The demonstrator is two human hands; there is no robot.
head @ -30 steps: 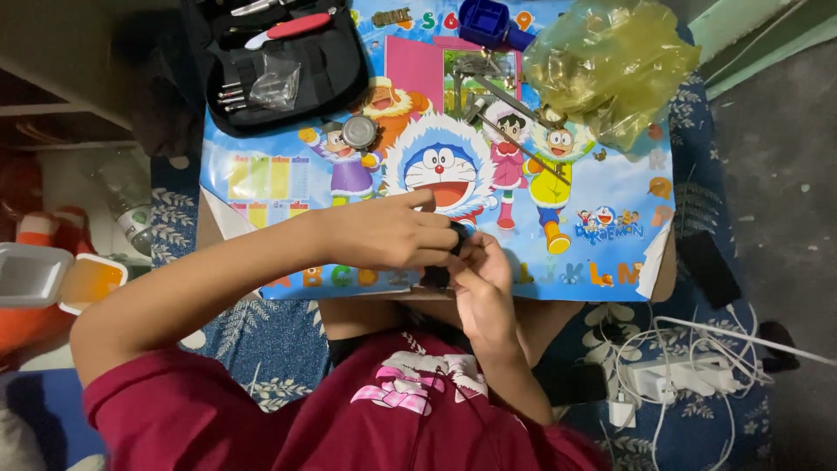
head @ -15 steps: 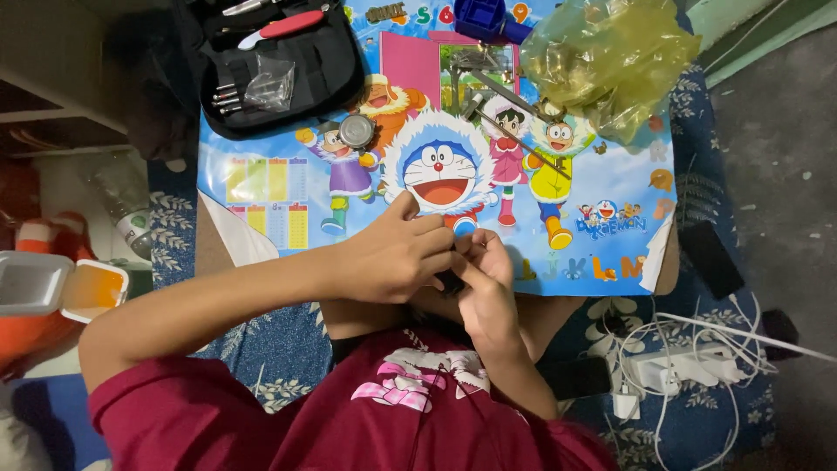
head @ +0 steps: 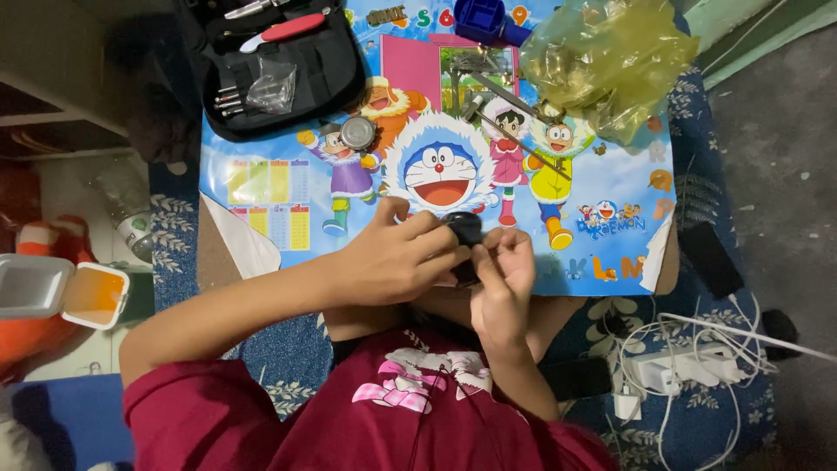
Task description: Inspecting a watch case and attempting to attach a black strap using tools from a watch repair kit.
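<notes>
Between both sets of fingertips: small black object, pinched by left hand and right hand over cartoon mat. Work apparently midway. Beyond: loose round metal disc, open black tool case, yellow plastic bag.

A glossy printed cartoon mat covers the low table, under a crinkled, shiny yellow plastic bag and a matt black cloth tool case with metal tools. The hands pinch a small black object with a smooth sheen. A metal disc shines dully; the shirt is soft maroon cloth.
</notes>
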